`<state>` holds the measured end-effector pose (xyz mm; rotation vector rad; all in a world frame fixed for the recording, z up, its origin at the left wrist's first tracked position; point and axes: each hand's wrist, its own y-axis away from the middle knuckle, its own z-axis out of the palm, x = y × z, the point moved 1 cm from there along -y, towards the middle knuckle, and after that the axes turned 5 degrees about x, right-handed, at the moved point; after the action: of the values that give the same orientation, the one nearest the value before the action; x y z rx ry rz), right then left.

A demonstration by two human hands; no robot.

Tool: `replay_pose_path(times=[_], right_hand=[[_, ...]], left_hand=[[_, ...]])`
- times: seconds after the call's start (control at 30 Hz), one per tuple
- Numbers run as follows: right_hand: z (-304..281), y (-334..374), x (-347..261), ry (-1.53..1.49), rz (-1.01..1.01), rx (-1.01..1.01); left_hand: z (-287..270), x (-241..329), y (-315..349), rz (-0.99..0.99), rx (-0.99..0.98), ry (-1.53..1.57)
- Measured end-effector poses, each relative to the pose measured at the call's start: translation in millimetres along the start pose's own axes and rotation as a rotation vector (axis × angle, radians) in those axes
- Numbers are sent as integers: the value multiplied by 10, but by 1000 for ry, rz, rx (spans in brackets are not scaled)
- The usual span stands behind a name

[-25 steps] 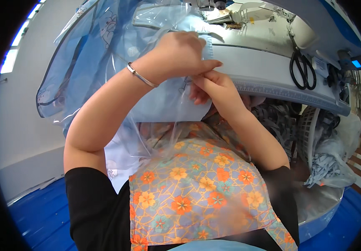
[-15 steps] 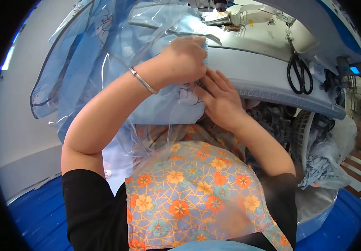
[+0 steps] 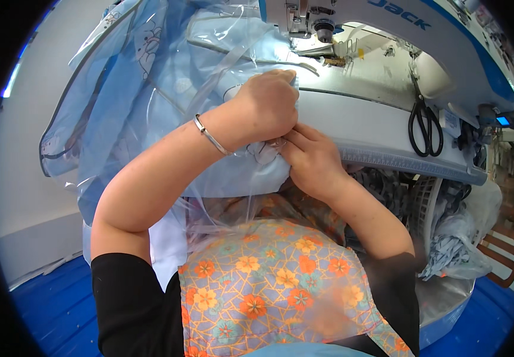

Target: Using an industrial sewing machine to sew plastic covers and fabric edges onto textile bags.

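Light blue cloth [image 3: 227, 175] with printed cartoon figures and grey piping lies in folds under and around my hands, with clear plastic film over parts of it. My left hand [image 3: 267, 106] is closed on the cloth near its right edge; its fingertips are partly hidden behind the knuckles. Just below and to the right, my right hand [image 3: 315, 162] pinches the same edge, its fingers bent and touching the left hand's underside. Above the hands is the sewing machine's [image 3: 400, 18] needle area, with a strip of grey piping [image 3: 298, 64] lying close to it.
Black-handled scissors [image 3: 426, 128] lie on the machine table at the right. A ruler strip [image 3: 388, 159] runs along the table's front edge. Below it stand a white plastic basket [image 3: 425, 208] with dark cloth and a clear bag [image 3: 453, 256] of blue-grey strips. A wooden chair [image 3: 510, 244] is at far right.
The view has shifted, so more of the sewing machine shows at the top. My right hand's fingers, straighter before, are now more bent against the cloth edge. The left hand keeps its hold.
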<state>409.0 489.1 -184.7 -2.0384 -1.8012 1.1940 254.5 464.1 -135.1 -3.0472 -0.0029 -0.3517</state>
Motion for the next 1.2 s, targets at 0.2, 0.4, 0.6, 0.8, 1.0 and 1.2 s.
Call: replay_pose_path(times=[0.2,0.4,0.6,0.8,1.0,1.2], right_hand=[[40,-110,122,-32,-48,21],[53,-190,173,-22,-46,-15],[68,-201,192,58,-51,-57],[28,-256,244,51,-43,-53],[20,-269,259,59,-54,-10],[9,-276,243,59,-46,-5]], left_hand=[[31,-81,-85,-11,18,-55],[16,-179,-158,37,16,-97],[-15,-176,-116,69,58,-67],[-78,-183,-94,50,67,-3],[-29,-222,-86,134,131,-8],[52,-301,-82,240,262,11]])
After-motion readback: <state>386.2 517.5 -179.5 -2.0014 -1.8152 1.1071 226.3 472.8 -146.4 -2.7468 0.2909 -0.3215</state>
